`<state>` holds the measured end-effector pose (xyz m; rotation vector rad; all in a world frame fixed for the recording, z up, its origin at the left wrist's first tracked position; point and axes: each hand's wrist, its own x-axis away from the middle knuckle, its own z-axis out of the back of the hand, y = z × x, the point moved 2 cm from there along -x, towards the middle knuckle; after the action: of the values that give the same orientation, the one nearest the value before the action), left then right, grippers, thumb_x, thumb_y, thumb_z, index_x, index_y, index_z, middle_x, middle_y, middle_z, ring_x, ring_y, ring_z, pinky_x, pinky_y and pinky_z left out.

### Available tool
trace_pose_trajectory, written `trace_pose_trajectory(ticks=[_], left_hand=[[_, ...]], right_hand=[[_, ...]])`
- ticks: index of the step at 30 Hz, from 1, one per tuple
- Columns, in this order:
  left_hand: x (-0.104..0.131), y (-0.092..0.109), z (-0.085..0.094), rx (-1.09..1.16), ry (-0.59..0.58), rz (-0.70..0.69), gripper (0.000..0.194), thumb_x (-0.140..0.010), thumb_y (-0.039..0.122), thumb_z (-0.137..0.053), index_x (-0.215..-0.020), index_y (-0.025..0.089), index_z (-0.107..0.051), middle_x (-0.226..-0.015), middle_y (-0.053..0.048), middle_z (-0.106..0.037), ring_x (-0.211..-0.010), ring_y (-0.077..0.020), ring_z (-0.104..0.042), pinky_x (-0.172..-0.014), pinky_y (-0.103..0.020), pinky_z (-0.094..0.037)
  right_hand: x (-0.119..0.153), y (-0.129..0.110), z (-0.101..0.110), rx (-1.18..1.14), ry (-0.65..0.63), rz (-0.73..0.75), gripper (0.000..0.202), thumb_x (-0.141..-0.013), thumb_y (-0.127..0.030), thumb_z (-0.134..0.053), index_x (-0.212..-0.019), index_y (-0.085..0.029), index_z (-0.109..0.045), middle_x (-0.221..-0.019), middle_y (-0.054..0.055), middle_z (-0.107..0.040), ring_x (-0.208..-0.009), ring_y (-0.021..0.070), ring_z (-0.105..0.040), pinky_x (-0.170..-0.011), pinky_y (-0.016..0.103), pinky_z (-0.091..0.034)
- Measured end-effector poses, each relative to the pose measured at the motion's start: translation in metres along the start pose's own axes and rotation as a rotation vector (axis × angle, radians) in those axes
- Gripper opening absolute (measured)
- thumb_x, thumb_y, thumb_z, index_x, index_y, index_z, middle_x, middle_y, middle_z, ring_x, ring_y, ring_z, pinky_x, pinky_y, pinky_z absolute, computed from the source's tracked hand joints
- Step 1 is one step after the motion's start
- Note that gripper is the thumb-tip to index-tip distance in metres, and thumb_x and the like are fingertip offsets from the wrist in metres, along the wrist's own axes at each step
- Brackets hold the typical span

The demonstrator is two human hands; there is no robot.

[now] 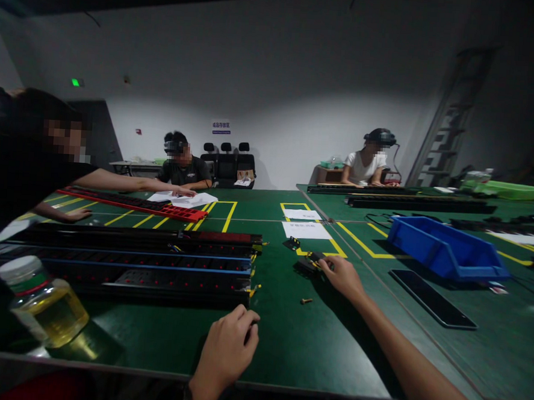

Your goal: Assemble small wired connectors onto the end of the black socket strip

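Note:
My right hand [342, 277] reaches over the green table and pinches a small black part with yellow bits [314, 262]; its exact kind is too dark to tell. Just behind it lies another small black piece [292, 243]. A small brownish screw [306, 301] rests on the table in front of that hand. Near the table's front edge, my left hand [230, 345] is curled with its fingers closed, and whatever may be inside them is hidden. Beyond it are long black rail-like strips [190, 280] with red dots, yellow pieces showing at their right ends.
A bottle of yellow liquid [46, 304] stands front left. To the right are a dark phone-like slab [433, 297] and a blue bin [445, 247]. White papers [305, 229] lie behind my right hand. One person [20, 167] leans in from the left; two others sit across.

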<state>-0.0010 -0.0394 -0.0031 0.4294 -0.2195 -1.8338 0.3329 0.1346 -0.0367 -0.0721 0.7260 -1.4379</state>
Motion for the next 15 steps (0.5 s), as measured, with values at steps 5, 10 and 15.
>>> trace_pose_trajectory(ticks=[5,10,15], left_hand=[[-0.0008,-0.0006,-0.0020,0.001,-0.001,0.002,0.026,-0.101,0.021,-0.049,-0.112,0.028,-0.072,-0.107,-0.001,-0.071,-0.091,-0.0153,-0.070,-0.080,-0.026,-0.048],[-0.0015,-0.0016,-0.0029,-0.002,0.008,-0.006,0.027,-0.101,0.021,-0.048,-0.111,0.029,-0.072,-0.106,-0.001,-0.071,-0.090,-0.0151,-0.070,-0.080,-0.026,-0.048],[-0.0014,-0.0004,-0.0020,-0.002,-0.001,-0.005,0.027,-0.101,0.020,-0.048,-0.112,0.028,-0.072,-0.106,-0.001,-0.070,-0.091,-0.0152,-0.070,-0.080,-0.026,-0.049]], right_hand=[[-0.0003,0.0000,0.0006,0.012,-0.012,-0.006,0.037,-0.095,-0.041,-0.049,-0.087,-0.022,-0.079,-0.091,0.014,-0.076,-0.085,0.0276,-0.068,-0.072,0.035,-0.044],[-0.0004,-0.0007,0.0015,0.022,-0.032,-0.015,0.038,-0.096,-0.042,-0.048,-0.090,-0.021,-0.079,-0.095,0.014,-0.076,-0.088,0.0283,-0.068,-0.074,0.035,-0.044],[-0.0004,0.0001,0.0006,0.020,-0.041,-0.015,0.039,-0.097,-0.042,-0.048,-0.090,-0.020,-0.079,-0.092,0.014,-0.075,-0.087,0.0279,-0.067,-0.074,0.035,-0.044]])
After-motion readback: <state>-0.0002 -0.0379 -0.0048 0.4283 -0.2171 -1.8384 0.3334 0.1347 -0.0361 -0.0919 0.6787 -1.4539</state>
